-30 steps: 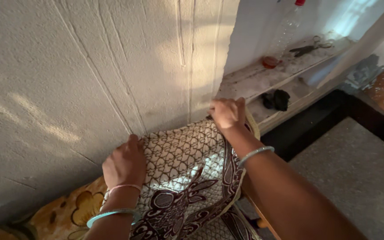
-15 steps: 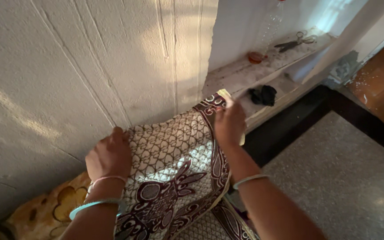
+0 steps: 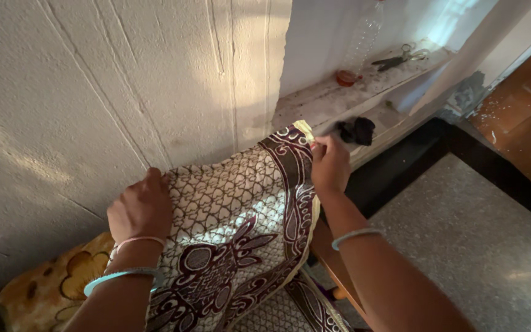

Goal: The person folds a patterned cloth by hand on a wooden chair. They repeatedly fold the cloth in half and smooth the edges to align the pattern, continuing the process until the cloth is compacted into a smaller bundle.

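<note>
A cream cloth with a maroon scale pattern and a dark border (image 3: 235,227) is spread out against a white wall. My left hand (image 3: 141,210) grips its upper left edge, bangles on the wrist. My right hand (image 3: 330,163) pinches the cloth's upper right corner by the maroon border. The cloth hangs down between my arms, and its lower part folds out of view at the bottom.
A white rough wall (image 3: 124,80) stands right behind the cloth. A low ledge (image 3: 339,101) to the right holds scissors (image 3: 397,58), a small red-brown lid (image 3: 346,78) and a dark bundle (image 3: 356,130). An orange floral cushion (image 3: 50,283) lies at lower left. Speckled grey floor (image 3: 487,246) lies right.
Both hands have shifted along the cloth's top edge, and the right corner with its maroon border is now pulled up and spread wider. The view has moved slightly.
</note>
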